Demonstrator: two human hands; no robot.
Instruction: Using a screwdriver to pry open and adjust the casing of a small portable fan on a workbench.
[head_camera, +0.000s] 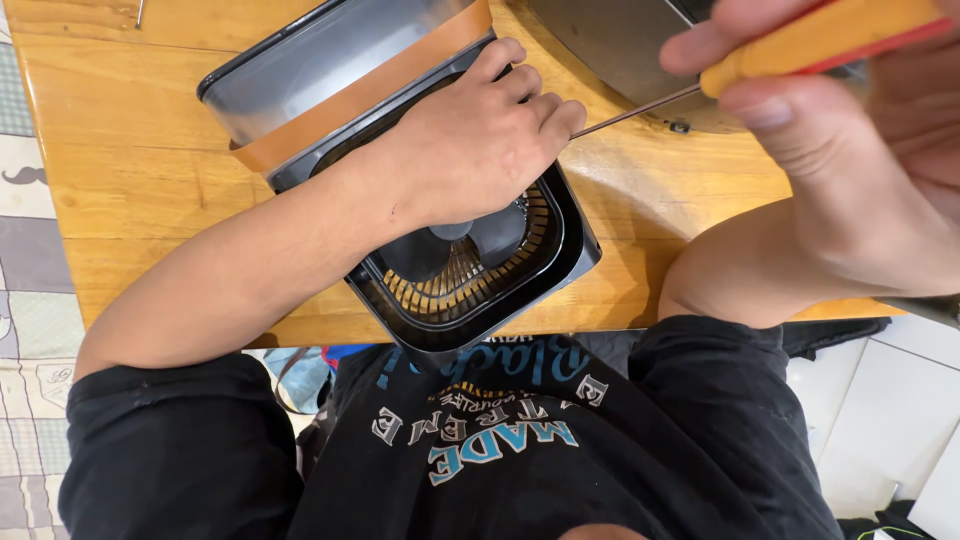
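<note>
A black box-shaped appliance (575, 262) lies on its side on the wooden table (130, 150), its open end toward me showing a fan blade and a coiled heating element (460, 280). A tan band (360, 95) wraps its silver body. My left hand (475, 140) rests fisted on the appliance's rim, fingers curled over the edge. My right hand (850, 150) is raised close to the camera, gripping a screwdriver by its orange handle (820, 40). The thin metal shaft (630, 112) points left, its tip at my left hand's knuckles.
A large grey metal part (620, 45) sits at the table's far edge behind the screwdriver. A small dark screw (680, 127) lies on the wood near it. A patterned mat (30, 300) covers the floor at left; white tiles (890, 420) show at right.
</note>
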